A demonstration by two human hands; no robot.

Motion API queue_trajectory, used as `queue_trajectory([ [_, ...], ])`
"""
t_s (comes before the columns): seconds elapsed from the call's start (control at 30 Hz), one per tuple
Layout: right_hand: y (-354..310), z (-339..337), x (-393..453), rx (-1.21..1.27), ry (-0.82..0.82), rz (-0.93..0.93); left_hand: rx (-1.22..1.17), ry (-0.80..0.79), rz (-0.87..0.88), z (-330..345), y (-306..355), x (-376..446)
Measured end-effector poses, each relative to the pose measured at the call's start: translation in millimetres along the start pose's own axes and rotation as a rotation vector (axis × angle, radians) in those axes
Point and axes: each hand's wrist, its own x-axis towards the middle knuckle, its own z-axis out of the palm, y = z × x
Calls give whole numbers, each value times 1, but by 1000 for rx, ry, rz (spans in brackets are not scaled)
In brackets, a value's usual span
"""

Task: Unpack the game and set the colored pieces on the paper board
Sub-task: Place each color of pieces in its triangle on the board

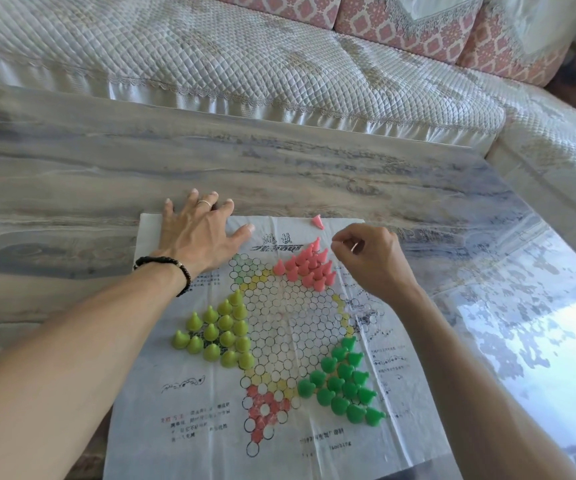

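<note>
A paper board [207, 403] printed with a star of circles lies flat on the table. Several pink pieces [309, 266] stand in its far point, several yellow-green pieces [219, 332] in its left point, several dark green pieces [343, 381] in its right point. One pink piece [317, 221] lies on its side at the paper's far edge. My left hand [200, 233] presses flat, fingers spread, on the paper's far left corner. My right hand [371, 258] hovers just right of the pink group, fingers curled with thumb and forefinger pinched; nothing shows between them.
The table [106, 161] has a glossy marble-patterned top with bright reflections at the right [521, 323]. A sofa [245, 64] with a quilted white cover runs along the table's far side and round its right end. Red-printed circles [262, 410] mark the board's near point.
</note>
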Motion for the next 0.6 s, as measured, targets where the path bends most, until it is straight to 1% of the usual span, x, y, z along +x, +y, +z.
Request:
queue_trajectory([
  [0.07, 4, 3, 20, 6, 14, 37, 6, -2, -1, 0, 0, 0],
  [0.27, 9, 19, 65, 12, -9, 119, 22, -10, -2, -2, -1, 0],
  [0.43, 5, 28, 73, -51, -61, 114, 18, -31, -3, -3, 0, -1],
  [0.6, 4, 19, 64, -61, -3, 130, 18, -32, 9, -4, -1, -1],
])
